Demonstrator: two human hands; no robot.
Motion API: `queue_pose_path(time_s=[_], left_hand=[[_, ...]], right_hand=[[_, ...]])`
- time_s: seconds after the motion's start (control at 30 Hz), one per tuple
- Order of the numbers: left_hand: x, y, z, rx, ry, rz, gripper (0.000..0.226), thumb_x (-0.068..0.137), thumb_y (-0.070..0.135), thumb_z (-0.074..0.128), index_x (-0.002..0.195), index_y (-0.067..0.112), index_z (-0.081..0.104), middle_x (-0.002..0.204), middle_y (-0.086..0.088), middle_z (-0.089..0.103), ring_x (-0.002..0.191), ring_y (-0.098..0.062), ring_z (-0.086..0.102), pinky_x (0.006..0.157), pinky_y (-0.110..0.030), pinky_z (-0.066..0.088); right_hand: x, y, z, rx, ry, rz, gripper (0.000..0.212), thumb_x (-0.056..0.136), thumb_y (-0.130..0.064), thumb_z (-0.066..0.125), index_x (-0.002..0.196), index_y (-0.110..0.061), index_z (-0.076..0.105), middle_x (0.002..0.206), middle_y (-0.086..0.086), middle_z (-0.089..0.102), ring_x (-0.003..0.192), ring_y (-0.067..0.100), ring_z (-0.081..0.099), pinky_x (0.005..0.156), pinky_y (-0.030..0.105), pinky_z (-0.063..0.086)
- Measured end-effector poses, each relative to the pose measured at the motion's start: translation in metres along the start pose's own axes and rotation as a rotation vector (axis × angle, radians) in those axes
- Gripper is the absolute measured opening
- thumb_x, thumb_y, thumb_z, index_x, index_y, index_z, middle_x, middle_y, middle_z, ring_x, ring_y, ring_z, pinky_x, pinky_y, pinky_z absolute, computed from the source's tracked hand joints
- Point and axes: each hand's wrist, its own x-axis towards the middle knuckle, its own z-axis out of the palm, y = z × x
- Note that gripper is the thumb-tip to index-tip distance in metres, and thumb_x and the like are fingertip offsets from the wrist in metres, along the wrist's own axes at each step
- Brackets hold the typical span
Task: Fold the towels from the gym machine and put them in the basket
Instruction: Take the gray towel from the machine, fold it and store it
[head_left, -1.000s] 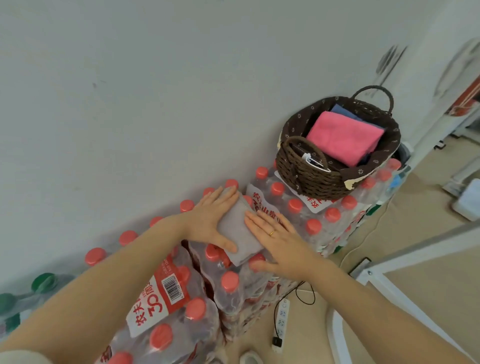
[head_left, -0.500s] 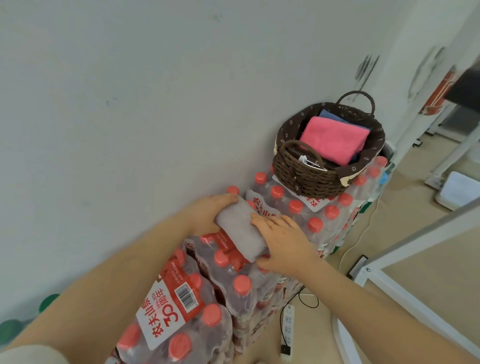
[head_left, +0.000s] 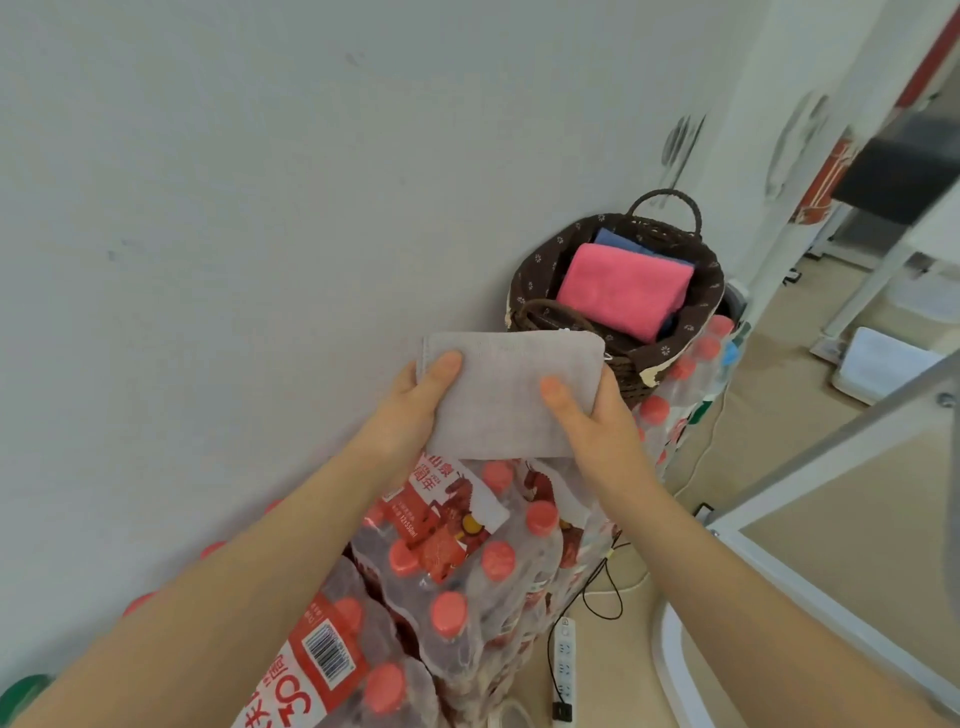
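Note:
A folded grey towel (head_left: 506, 387) is held in the air between both hands, just in front of the basket. My left hand (head_left: 408, 410) grips its left edge with the thumb on top. My right hand (head_left: 589, 415) grips its right edge, thumb on top too. The brown wicker basket (head_left: 701, 306) with a dark patterned lining stands on the packs of bottles by the wall. Inside it lies a folded pink towel (head_left: 623, 288) over a blue towel (head_left: 618, 240). The grey towel hides the basket's near rim.
Shrink-wrapped packs of water bottles (head_left: 457, 561) with red caps are stacked along the white wall (head_left: 260, 208) below my arms. A power strip (head_left: 563, 654) and black cable lie on the floor. A white metal machine frame (head_left: 779, 561) stands to the right.
Both hands took hold of the grey towel, lifted it off the bottle packs and carried it up and right toward the basket.

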Motion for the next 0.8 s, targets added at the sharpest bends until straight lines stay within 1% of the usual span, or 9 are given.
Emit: queue_pose_path(time_s=[0.13, 0.2, 0.3, 0.4, 0.5, 0.6, 0.67, 0.73, 0.8], left_hand=[[0.025, 0.028, 0.023, 0.206, -0.211, 0.116, 0.040, 0.079, 0.009, 0.064, 0.112, 0.025, 0.049, 0.099, 0.008, 0.065, 0.086, -0.006, 0.066, 0.066, -0.019, 0.056], [0.040, 0.038, 0.039, 0.297, -0.294, 0.117, 0.036, 0.079, 0.003, 0.065, 0.107, 0.023, 0.055, 0.091, 0.012, 0.069, 0.081, 0.000, 0.068, 0.064, -0.015, 0.053], [0.074, 0.052, 0.064, 0.372, -0.275, 0.158, 0.033, 0.081, 0.005, 0.065, 0.110, 0.016, 0.055, 0.098, 0.009, 0.066, 0.085, -0.003, 0.066, 0.070, -0.015, 0.054], [0.111, 0.071, 0.089, 0.555, -0.224, 0.216, 0.033, 0.081, 0.012, 0.068, 0.112, 0.016, 0.056, 0.098, 0.007, 0.064, 0.087, -0.004, 0.061, 0.072, -0.012, 0.053], [0.138, 0.088, 0.108, 0.707, -0.231, 0.177, 0.032, 0.080, 0.019, 0.070, 0.111, 0.018, 0.059, 0.099, 0.007, 0.064, 0.088, -0.006, 0.060, 0.071, -0.013, 0.051], [0.161, 0.105, 0.118, 0.907, -0.264, 0.159, 0.031, 0.080, 0.022, 0.070, 0.109, 0.019, 0.061, 0.101, 0.008, 0.064, 0.091, -0.007, 0.060, 0.079, -0.018, 0.050], [0.175, 0.113, 0.120, 0.896, -0.352, 0.058, 0.033, 0.081, 0.018, 0.069, 0.114, 0.017, 0.060, 0.111, 0.004, 0.065, 0.101, -0.012, 0.061, 0.088, -0.025, 0.048], [0.191, 0.109, 0.124, 0.837, -0.432, -0.040, 0.032, 0.085, 0.009, 0.063, 0.115, 0.016, 0.058, 0.116, 0.002, 0.064, 0.105, -0.014, 0.060, 0.088, -0.024, 0.048], [0.211, 0.095, 0.133, 0.840, -0.436, -0.109, 0.034, 0.086, 0.000, 0.057, 0.117, 0.014, 0.057, 0.117, -0.001, 0.062, 0.108, -0.017, 0.058, 0.090, -0.028, 0.048]], right_hand=[[0.029, -0.022, -0.034, -0.174, 0.074, -0.136, 0.039, 0.086, -0.038, 0.059, 0.121, -0.022, 0.051, 0.114, -0.008, 0.061, 0.104, 0.010, 0.058, 0.091, 0.037, 0.050], [0.047, -0.029, -0.055, -0.196, 0.065, -0.150, 0.031, 0.087, -0.038, 0.057, 0.115, -0.027, 0.052, 0.109, -0.010, 0.061, 0.102, 0.011, 0.059, 0.090, 0.040, 0.050], [0.079, -0.032, -0.085, -0.238, 0.094, -0.135, 0.024, 0.087, -0.036, 0.059, 0.108, -0.029, 0.052, 0.102, -0.012, 0.060, 0.101, 0.015, 0.059, 0.088, 0.041, 0.051], [0.109, -0.033, -0.110, -0.277, 0.087, -0.125, 0.035, 0.086, -0.034, 0.061, 0.116, -0.024, 0.046, 0.107, -0.008, 0.056, 0.103, 0.016, 0.057, 0.082, 0.035, 0.050], [0.137, -0.036, -0.130, -0.451, 0.016, -0.149, 0.040, 0.088, -0.031, 0.059, 0.122, -0.019, 0.042, 0.106, -0.005, 0.054, 0.095, 0.013, 0.054, 0.074, 0.029, 0.046], [0.160, -0.041, -0.144, -0.562, -0.066, -0.125, 0.033, 0.085, -0.034, 0.062, 0.111, -0.022, 0.045, 0.092, -0.011, 0.054, 0.083, 0.009, 0.054, 0.069, 0.028, 0.046], [0.172, -0.041, -0.152, -0.603, -0.100, -0.094, 0.031, 0.083, -0.035, 0.064, 0.106, -0.024, 0.046, 0.089, -0.013, 0.053, 0.080, 0.007, 0.054, 0.067, 0.027, 0.046], [0.182, -0.039, -0.160, -0.645, -0.077, -0.054, 0.035, 0.082, -0.038, 0.065, 0.107, -0.023, 0.046, 0.092, -0.009, 0.055, 0.083, 0.011, 0.055, 0.068, 0.029, 0.046], [0.192, -0.035, -0.164, -0.813, -0.057, 0.001, 0.039, 0.081, -0.044, 0.064, 0.107, -0.021, 0.046, 0.093, -0.005, 0.055, 0.087, 0.016, 0.054, 0.066, 0.030, 0.042]])
